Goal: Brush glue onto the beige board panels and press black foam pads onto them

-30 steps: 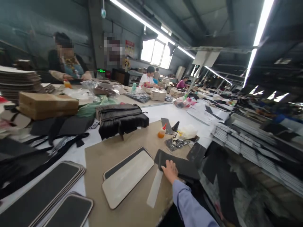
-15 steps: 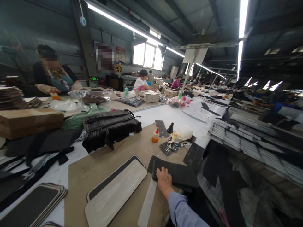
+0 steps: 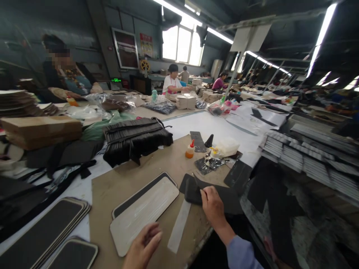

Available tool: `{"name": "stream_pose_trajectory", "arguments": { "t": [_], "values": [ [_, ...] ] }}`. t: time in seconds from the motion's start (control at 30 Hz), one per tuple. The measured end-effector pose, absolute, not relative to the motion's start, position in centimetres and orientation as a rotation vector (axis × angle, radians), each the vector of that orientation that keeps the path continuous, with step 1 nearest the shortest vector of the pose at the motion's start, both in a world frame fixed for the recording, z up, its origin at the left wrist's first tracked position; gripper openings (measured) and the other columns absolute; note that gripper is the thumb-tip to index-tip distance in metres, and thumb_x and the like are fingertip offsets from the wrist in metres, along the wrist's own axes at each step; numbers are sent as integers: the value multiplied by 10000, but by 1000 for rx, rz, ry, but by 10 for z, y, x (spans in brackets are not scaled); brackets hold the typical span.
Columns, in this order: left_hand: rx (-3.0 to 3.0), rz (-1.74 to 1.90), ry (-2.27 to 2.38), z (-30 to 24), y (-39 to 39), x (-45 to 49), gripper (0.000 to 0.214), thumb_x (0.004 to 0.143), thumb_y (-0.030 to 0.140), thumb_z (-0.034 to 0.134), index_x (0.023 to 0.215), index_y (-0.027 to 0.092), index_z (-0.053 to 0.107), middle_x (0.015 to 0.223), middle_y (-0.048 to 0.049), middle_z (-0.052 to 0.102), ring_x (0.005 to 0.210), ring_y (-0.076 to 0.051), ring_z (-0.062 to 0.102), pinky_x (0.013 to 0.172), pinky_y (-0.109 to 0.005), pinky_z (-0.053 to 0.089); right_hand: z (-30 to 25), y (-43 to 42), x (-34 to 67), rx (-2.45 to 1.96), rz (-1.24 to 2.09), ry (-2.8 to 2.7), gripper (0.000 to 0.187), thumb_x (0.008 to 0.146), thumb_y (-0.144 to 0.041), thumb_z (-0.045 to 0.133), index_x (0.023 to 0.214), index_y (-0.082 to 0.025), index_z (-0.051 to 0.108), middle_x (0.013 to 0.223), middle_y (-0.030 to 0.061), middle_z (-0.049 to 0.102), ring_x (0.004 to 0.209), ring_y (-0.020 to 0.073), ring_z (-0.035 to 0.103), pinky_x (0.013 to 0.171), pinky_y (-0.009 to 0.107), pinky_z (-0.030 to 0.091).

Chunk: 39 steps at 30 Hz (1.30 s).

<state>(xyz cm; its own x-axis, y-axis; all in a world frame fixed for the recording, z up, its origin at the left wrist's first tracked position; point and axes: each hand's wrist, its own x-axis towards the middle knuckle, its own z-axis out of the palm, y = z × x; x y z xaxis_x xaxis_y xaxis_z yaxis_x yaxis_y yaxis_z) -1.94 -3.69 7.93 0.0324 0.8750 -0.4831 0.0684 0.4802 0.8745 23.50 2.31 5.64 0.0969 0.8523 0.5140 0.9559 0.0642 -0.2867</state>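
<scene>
My right hand is over a black padded panel at the right side of the brown board. Its fingers pinch a thin, dark, pointed piece whose kind I cannot make out. My left hand is at the lower end of a pale, shiny-coated panel, fingers loosely curled and nothing visible in them; whether it touches the panel is unclear. Beneath that panel lies a similar dark-faced one, partly covered. A whitish strip lies between my hands.
Beyond the hands stand an orange glue bottle with a red tip, a white bottle and a glue-spotted dark sheet. Black pieces are bundled at the board's far edge. Stacked panels lie left. A co-worker sits across.
My left hand has come into view at the bottom. My right hand has lifted from the black panel's left end and shifted right, now pinching the thin dark piece. The view has turned slightly.
</scene>
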Motion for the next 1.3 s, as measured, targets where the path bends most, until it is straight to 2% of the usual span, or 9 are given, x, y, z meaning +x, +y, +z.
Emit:
{"name": "stream_pose_trajectory", "arguments": {
  "t": [0.07, 0.13, 0.27, 0.43, 0.57, 0.73, 0.9, 1.1, 1.3],
  "values": [
    [686, 769, 1190, 82, -24, 8, 779, 463, 602, 713, 1094, 174, 560, 1047, -136, 631, 952, -280, 592, 771, -365, 496, 80, -2, 211, -1628, -225, -1935, 218, 910, -272, 367, 733, -196, 469, 716, 26, 491, 707, 160, 480, 684, 282, 395],
    [606, 796, 1030, 88, -18, 25, 742, 559, 586, 669, 1163, 180, 520, 1077, -132, 616, 936, -244, 590, 759, -341, 483, 94, -28, 188, -1451, -132, -2086, 182, 894, -240, 404, 739, -195, 487, 702, 25, 500, 690, 160, 481, 676, 286, 405],
    [730, 827, 987, 98, -28, 21, 478, 652, 500, 643, 951, 127, 649, 787, -64, 667, 719, -161, 581, 677, -265, 449, 91, -57, 177, -1238, 286, -2180, 124, 881, -259, 426, 924, -199, 525, 869, 50, 569, 838, 173, 535, 764, 297, 445],
    [665, 807, 975, 104, -62, -29, 408, 707, 454, 621, 975, 149, 659, 794, -53, 687, 729, -162, 600, 711, -264, 453, 71, -38, 211, -1619, 723, -1947, 523, 804, -443, 487, 1246, -171, 425, 1256, 119, 464, 1178, 259, 408, 995, 411, 327],
    [522, 900, 1092, 103, -87, -61, 393, 682, 434, 653, 968, 164, 667, 817, -57, 702, 789, -200, 626, 732, -283, 472, 61, -28, 225, -1560, 1654, -1974, 448, 745, -542, 503, 973, -169, 598, 956, 82, 626, 940, 260, 561, 848, 365, 429],
    [217, 1052, 1268, 90, -120, -75, 443, 619, 432, 693, 975, 172, 655, 866, -66, 705, 891, -249, 622, 804, -345, 481, 38, -29, 237, -1448, 1969, -1764, 417, 701, -568, 540, 820, -170, 578, 790, 44, 608, 791, 211, 557, 752, 323, 432],
    [22, 1206, 1424, 72, -130, -72, 419, 606, 403, 675, 953, 173, 637, 859, -68, 693, 860, -230, 620, 801, -343, 475, 30, 6, 231, -1637, 1730, -1744, 424, 694, -604, 496, 609, -190, 474, 562, -20, 466, 554, 137, 450, 543, 261, 384],
    [392, 1128, 1905, 23, -72, -94, 300, 568, 451, 625, 568, 161, 547, 486, 33, 516, 505, -116, 479, 502, -236, 377, 37, 100, 195, -1767, 1092, -2077, 329, 718, -524, 465, 671, -205, 534, 627, 6, 559, 629, 167, 512, 608, 267, 385],
    [600, 813, 2231, -13, -28, -108, 259, 607, 396, 536, 461, 187, 492, 456, 21, 494, 499, -129, 456, 517, -251, 331, 10, 150, 177, -1922, 626, -2515, 270, 826, -433, 432, 688, -216, 514, 675, 20, 578, 643, 163, 534, 602, 260, 348]
  ]
}}
